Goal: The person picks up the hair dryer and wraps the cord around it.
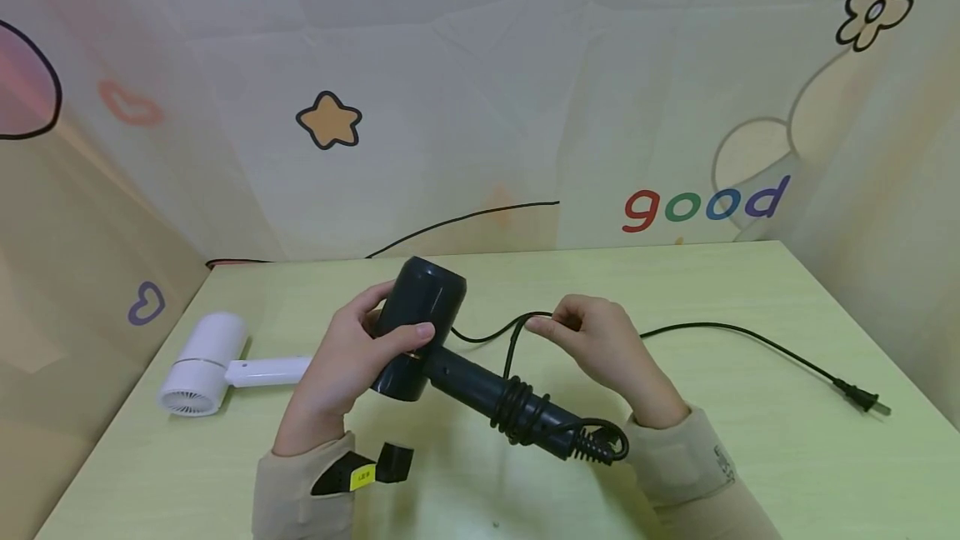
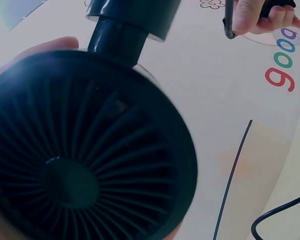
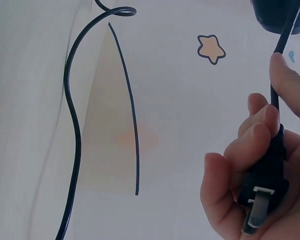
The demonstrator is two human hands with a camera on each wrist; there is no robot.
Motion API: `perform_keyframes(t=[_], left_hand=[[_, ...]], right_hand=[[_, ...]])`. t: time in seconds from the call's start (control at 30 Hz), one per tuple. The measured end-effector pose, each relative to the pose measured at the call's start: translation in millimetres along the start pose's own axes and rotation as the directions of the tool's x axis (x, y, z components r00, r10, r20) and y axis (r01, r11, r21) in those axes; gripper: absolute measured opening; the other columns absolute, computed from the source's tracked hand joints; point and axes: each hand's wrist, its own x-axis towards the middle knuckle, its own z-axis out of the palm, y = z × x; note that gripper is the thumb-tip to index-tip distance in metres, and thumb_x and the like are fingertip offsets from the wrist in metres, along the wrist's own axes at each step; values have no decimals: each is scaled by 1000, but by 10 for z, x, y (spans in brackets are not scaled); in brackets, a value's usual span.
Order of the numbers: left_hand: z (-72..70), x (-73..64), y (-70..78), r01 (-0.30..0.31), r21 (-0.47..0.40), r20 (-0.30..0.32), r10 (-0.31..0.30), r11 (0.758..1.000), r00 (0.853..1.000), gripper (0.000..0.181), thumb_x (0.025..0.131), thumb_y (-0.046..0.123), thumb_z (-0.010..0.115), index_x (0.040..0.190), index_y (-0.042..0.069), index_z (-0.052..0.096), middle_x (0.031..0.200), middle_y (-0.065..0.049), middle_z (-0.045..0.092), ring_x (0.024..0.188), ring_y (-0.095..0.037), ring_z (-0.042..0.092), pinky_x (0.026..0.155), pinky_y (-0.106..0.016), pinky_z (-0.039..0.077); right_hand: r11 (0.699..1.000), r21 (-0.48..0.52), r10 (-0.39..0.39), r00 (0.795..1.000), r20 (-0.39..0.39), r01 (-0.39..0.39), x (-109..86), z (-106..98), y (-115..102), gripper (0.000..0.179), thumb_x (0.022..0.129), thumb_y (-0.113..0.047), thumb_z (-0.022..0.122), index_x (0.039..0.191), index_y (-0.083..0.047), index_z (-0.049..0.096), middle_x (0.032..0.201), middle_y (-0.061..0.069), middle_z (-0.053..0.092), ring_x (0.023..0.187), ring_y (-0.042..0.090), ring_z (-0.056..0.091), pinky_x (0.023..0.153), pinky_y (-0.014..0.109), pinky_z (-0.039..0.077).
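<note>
My left hand [image 1: 352,361] grips the barrel of a black hair dryer [image 1: 420,315], thumb across its side. The dryer's handle slants down to the right, with cord wound round it in several loops [image 1: 517,411]. Its ribbed round end [image 2: 135,145] fills much of the left wrist view. My right hand [image 1: 600,344] pinches the black power cord [image 1: 513,323] between thumb and fingers, right of the barrel. In the head view the cord runs on to a two-pin plug [image 1: 858,396] at the right; in the right wrist view the plug [image 3: 265,190] sits within the curled fingers.
A white hair dryer [image 1: 206,365] lies on the pale wooden table [image 1: 712,282] at the left, its handle end hidden behind my left forearm. A printed cloth [image 1: 465,107] hangs behind the table and at its sides. A black strap device [image 1: 375,469] is on my left sleeve.
</note>
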Motion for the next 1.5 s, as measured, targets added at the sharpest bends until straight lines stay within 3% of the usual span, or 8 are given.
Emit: perform_keyframes(t=[0.17,0.7,1.23,1.5], left_hand=[[8,19,-17,16,37,23,-17,999,1000,68,80,22,74,140,21,42,111,-22,58,83,-25,68,72,-44,57],[67,79,-93,41,156,25,-45,987,999,75,75,26,79,140,21,42,103,-20,64,79,-25,69,65,-41,58],[100,113,-122,55,284,-105,-26,957,994,81,74,34,79,143,22,39,107,-14,64,83,-22,66,66,-35,56],[106,108,-111,22,338,-180,42,941,983,79,74,38,78,142,25,40,115,-9,59,90,-25,62,66,-34,55]], right_hand=[[1000,12,-14,1000,-13,14,-16,-21,-24,33,84,-41,68,72,-12,61,60,-2,47,57,13,40,53,26,34],[997,-2,-74,995,-64,74,-63,-79,-107,25,88,-34,66,76,-13,63,61,-3,48,55,12,40,53,24,34],[994,34,-96,990,-103,100,-133,-126,-200,18,88,-29,66,82,-12,66,66,-2,55,57,12,44,54,24,38],[990,34,-132,984,-119,137,-197,-154,-274,15,89,-26,65,85,-12,67,66,-2,54,56,11,43,54,23,38]])
